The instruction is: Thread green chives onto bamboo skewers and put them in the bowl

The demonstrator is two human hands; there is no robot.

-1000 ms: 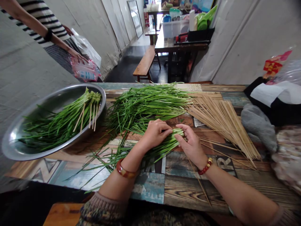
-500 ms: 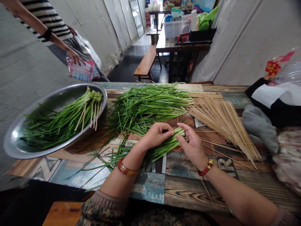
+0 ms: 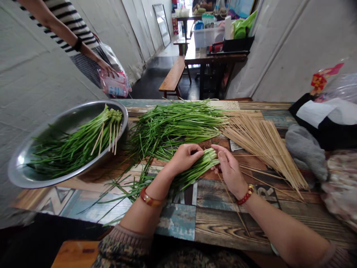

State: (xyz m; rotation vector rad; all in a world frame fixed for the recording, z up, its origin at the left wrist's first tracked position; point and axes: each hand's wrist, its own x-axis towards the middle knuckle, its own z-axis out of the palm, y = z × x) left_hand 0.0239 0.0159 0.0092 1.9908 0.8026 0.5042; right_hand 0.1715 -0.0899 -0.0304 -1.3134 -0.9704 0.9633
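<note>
My left hand (image 3: 185, 158) is closed around a small bunch of garlic chives (image 3: 196, 169), its thumb lying near the pale stem ends. At those ends my right hand (image 3: 230, 169) pinches the same bunch between thumb and fingers. A thin bamboo skewer (image 3: 235, 206) slants down from beneath the right fingers; whether they grip it is hidden. Beyond my hands lies a large heap of loose chives (image 3: 178, 124). To its right a fan of bamboo skewers (image 3: 259, 149) is spread over the wood-patterned table (image 3: 220, 223).
At left stands a steel basin (image 3: 21, 169) with skewered chives (image 3: 69, 149). A grey plastic bag (image 3: 305, 150) and a bag of pale contents (image 3: 341, 186) sit at right. Past the table, another person's hand (image 3: 107, 69) holds a pink package (image 3: 114, 83). A bench (image 3: 173, 74) stands behind.
My right hand has shifted its fingers at the stem ends, and the skewer below it has moved slightly left and up. The other person's arm and package have moved right.
</note>
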